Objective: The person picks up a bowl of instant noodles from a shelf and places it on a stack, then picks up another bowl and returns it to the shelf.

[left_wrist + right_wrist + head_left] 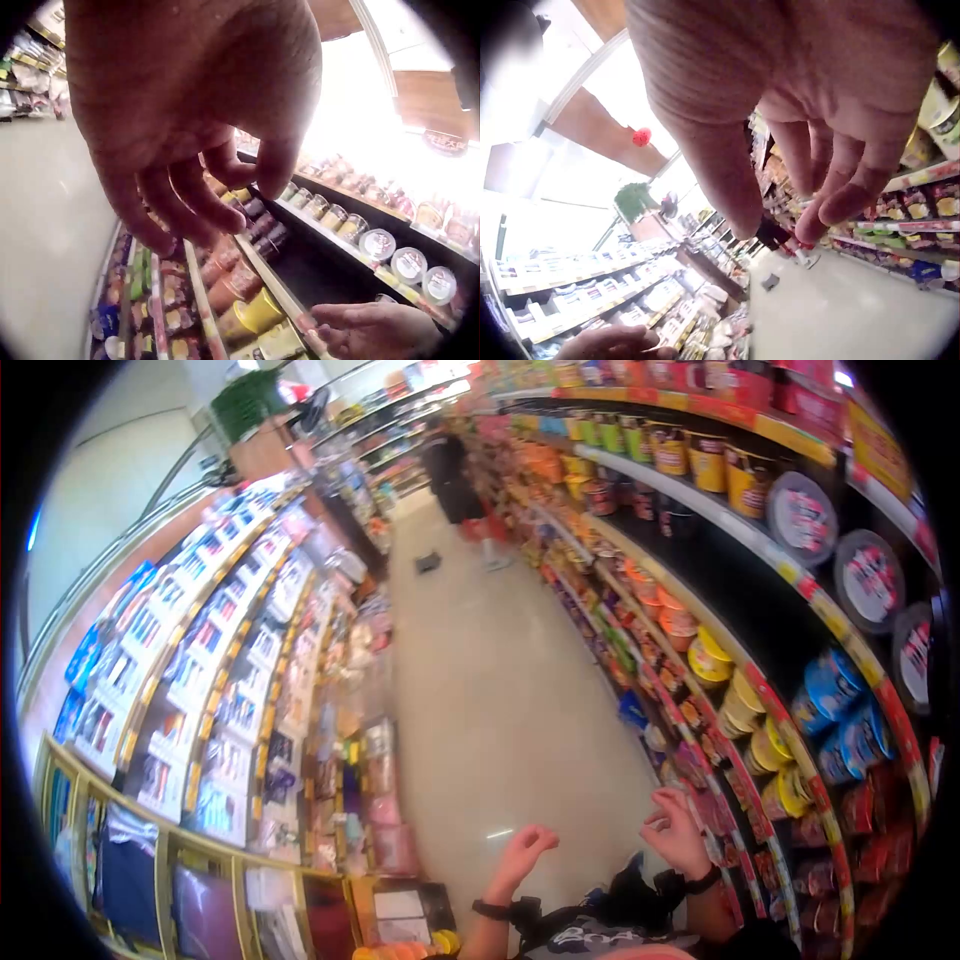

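Note:
Low in the head view, my left hand (520, 855) is raised over the aisle floor with its fingers loosely bent and nothing held. My right hand (677, 835) is a little higher, beside the lower shelves on the right, also holding nothing. Dark bands circle both wrists. In the left wrist view, the fingers of the left hand (187, 112) hang down in front of shelved yellow cups (259, 311). Over in the right wrist view, the right hand (795, 97) shows thumb and fingertips apart, with the aisle behind them.
Shelves of instant-noodle cups (705, 465) and round lidded bowls (800, 518) line the right side. Racks of boxed goods (215, 630) line the left. Pale floor (490, 690) runs between them. Ahead, a person in dark clothes (455, 480) stands near a dark object (428, 563) on the floor.

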Demonstrator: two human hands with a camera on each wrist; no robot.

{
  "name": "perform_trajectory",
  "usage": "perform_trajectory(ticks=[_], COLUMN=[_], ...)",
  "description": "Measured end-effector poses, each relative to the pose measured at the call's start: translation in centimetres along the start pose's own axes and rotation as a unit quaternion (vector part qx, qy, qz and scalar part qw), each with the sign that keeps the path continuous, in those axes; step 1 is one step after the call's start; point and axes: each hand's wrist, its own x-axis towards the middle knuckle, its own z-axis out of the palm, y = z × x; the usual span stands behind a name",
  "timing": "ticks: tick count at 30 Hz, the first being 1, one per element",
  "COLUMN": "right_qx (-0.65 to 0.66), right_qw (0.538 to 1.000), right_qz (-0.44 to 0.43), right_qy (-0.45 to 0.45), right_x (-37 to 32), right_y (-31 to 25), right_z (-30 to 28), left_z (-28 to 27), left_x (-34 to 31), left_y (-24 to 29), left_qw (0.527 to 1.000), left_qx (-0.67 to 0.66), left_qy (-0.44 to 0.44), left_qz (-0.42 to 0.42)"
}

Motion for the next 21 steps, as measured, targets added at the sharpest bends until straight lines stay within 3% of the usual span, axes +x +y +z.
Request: perform_trajectory(ticks=[7, 10, 13, 16, 21], right_qx=[0.09, 0.007, -0.011, -0.001, 0.056], right_qw=[0.987, 0.994, 0.996, 0.997, 0.994], right_qz=[-0.017, -0.018, -0.042, -0.035, -0.036], right_qy=[-0.135, -0.11, -0.072, -0.062, -0.085], right_x=[9.7, 11.6, 14.3, 16.9, 19.9], right_y=[-0.1, -1.8, 2.8, 3.4, 3.4], right_z=[-1.3, -6.0, -9.3, -10.8, -10.2], left_z=[-0.2, 2.4, 4.2, 4.9, 6.8], left_x=[6.6, 10.3, 13.6, 16.0, 17.1], left_y=[1.9, 5.3, 6.9, 7.9, 11.7], left_qw=[0.997, 0.999, 0.997, 0.998, 0.99], left_qx=[0.048, 0.008, 0.042, 0.035, 0.14], left_qy=[0.051, 0.051, 0.06, 0.008, 0.016], left_qz=[0.041, 0.015, 0.019, 0.053, 0.014])
